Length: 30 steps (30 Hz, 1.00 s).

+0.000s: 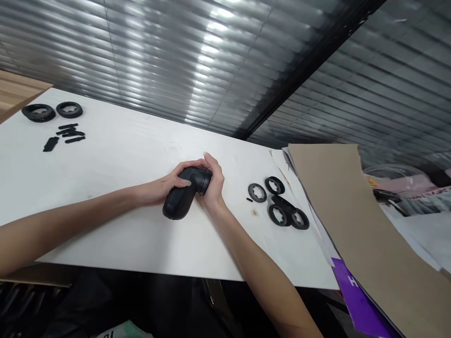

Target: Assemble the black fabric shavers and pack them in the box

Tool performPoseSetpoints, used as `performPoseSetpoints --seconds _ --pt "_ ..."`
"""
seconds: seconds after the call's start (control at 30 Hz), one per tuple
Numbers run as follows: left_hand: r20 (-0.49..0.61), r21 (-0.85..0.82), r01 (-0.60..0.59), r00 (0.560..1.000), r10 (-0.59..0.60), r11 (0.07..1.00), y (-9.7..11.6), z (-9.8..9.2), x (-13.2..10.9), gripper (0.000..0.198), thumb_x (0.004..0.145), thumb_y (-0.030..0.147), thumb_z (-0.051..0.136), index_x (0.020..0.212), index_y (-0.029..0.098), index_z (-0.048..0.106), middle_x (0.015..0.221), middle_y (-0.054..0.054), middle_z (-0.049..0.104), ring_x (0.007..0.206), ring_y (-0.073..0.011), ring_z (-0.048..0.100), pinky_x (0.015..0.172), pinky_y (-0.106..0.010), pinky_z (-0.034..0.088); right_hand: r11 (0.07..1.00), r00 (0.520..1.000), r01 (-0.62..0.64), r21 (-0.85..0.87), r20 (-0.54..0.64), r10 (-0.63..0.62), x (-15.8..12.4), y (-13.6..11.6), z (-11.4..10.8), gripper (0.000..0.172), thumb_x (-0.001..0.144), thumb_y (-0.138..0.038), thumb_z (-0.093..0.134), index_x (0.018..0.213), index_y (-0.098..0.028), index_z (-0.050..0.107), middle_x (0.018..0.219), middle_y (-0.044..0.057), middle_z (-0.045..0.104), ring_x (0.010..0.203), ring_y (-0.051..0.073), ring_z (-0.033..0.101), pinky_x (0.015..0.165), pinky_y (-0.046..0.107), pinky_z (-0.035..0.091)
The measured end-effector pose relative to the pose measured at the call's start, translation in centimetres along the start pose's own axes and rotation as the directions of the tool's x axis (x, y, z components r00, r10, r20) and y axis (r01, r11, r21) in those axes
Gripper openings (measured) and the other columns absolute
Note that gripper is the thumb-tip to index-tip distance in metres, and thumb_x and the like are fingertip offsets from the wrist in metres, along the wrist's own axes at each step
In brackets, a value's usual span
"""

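A black angled handheld device (179, 203) with a thick rounded handle and a round head is held just over the white table. My left hand (169, 186) is closed around its upper body, the thumb lying across the bend. Around the round head, on the right side, my right hand (215, 184) is wrapped, with one finger pointing up. The face of the head is hidden by my right palm. To the right of my hands lie several black rings with notched inner edges, including a flat ring (252, 187), and a small black strip (249, 200).
On the far left of the white table (116, 159) are two black rings (69, 103) and several flat black pieces (74, 139). A brown cardboard sheet (327, 188) and a purple box (355, 293) border the right edge. Metallic blinds (148, 56) stand behind the table.
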State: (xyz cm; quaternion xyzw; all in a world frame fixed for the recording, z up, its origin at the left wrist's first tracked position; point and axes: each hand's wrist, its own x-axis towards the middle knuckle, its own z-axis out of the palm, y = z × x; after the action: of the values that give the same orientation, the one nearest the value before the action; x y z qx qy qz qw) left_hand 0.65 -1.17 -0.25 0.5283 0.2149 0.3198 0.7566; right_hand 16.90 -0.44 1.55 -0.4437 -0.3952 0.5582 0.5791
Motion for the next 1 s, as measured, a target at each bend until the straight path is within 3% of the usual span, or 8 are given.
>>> performPoseSetpoints --seconds 0.27,0.43,0.57,0.63,0.73,0.8,0.87,1.0 --pt "0.027 -0.008 0.087 0.996 -0.087 0.996 0.5 -0.2 -0.2 0.074 0.093 0.054 0.072 0.16 0.042 0.044 0.155 -0.008 0.049 0.107 -0.0243 0.055 0.087 -0.037 0.048 0.944 0.969 0.244 -0.221 0.083 -0.232 -0.4 -0.3 -0.3 0.04 0.085 -0.048 0.057 0.058 -0.022 0.045 0.06 0.0 0.042 0.064 0.015 0.04 0.063 0.034 0.032" --pt "-0.009 -0.068 0.039 0.999 -0.039 0.997 -0.1 -0.2 0.1 0.069 0.093 0.048 0.075 0.157 0.041 0.051 0.165 -0.007 0.045 0.122 -0.0282 0.056 0.098 -0.04 0.048 0.965 0.976 0.217 -0.145 0.023 -0.216 0.2 0.3 -0.2 0.042 0.084 -0.053 0.062 0.059 -0.023 0.047 0.06 -0.001 0.044 0.063 0.016 0.044 0.063 0.032 0.039" --pt "-0.141 -0.116 -0.061 0.989 0.044 0.991 -0.1 0.4 0.3 0.072 0.087 0.041 0.083 0.155 0.039 0.057 0.169 -0.005 0.044 0.144 -0.0317 0.05 0.111 -0.041 0.046 0.992 0.995 0.094 -0.085 0.046 -0.09 0.3 -0.4 0.0 0.05 0.087 -0.07 0.061 0.07 -0.023 0.064 0.071 0.004 0.063 0.079 0.023 0.065 0.078 0.036 0.055" --pt "-0.202 -0.127 -0.038 0.979 0.012 0.991 0.0 0.6 0.2 0.091 0.083 0.041 0.088 0.163 0.041 0.046 0.154 -0.008 0.059 0.129 -0.03 0.061 0.104 -0.041 0.051 0.991 0.992 0.1 -0.086 0.087 -0.092 0.3 -0.9 -0.2 0.056 0.09 -0.075 0.057 0.081 -0.022 0.071 0.082 0.007 0.071 0.089 0.028 0.072 0.082 0.04 0.058" --pt "-0.244 -0.142 0.012 0.969 -0.047 0.99 0.3 0.5 0.0 0.107 0.081 0.043 0.092 0.17 0.038 0.034 0.115 -0.007 0.073 0.097 -0.026 0.071 0.086 -0.039 0.056 0.955 0.97 0.244 -0.167 0.054 -0.238 0.6 -1.1 -1.2 0.058 0.093 -0.077 0.057 0.096 -0.023 0.075 0.098 0.008 0.077 0.099 0.028 0.074 0.079 0.037 0.06" --pt "-0.275 -0.146 -0.019 0.961 -0.022 0.989 0.4 0.2 -0.1 0.093 0.08 0.043 0.092 0.161 0.031 0.048 0.113 -0.009 0.073 0.089 -0.0246 0.072 0.08 -0.038 0.058 0.94 0.965 0.263 -0.219 0.046 -0.259 1.1 -0.8 -2.1 0.063 0.091 -0.082 0.059 0.103 -0.022 0.074 0.097 0.008 0.077 0.091 0.025 0.075 0.069 0.033 0.058" --pt "-0.319 -0.149 -0.07 0.948 0.019 0.986 0.6 0.1 0.0 0.077 0.078 0.041 0.092 0.147 0.025 0.061 0.118 -0.01 0.072 0.087 -0.0238 0.072 0.077 -0.039 0.061 0.959 0.982 0.173 -0.226 0.11 -0.151 1.6 -0.4 -2.7 0.073 0.086 -0.091 0.058 0.102 -0.02 0.07 0.083 0.007 0.075 0.069 0.022 0.072 0.055 0.031 0.055" --pt "-0.399 -0.213 -0.104 0.917 0.01 0.972 1.1 0.1 0.2 0.074 0.073 0.034 0.092 0.139 0.024 0.062 0.104 -0.007 0.072 0.079 -0.0228 0.072 0.063 -0.033 0.059 0.976 0.961 -0.004 -0.219 0.268 0.064 1.8 0.0 -2.7 0.076 0.079 -0.097 0.064 0.088 -0.022 0.056 0.061 0.002 0.066 0.045 0.019 0.062 0.043 0.029 0.049"
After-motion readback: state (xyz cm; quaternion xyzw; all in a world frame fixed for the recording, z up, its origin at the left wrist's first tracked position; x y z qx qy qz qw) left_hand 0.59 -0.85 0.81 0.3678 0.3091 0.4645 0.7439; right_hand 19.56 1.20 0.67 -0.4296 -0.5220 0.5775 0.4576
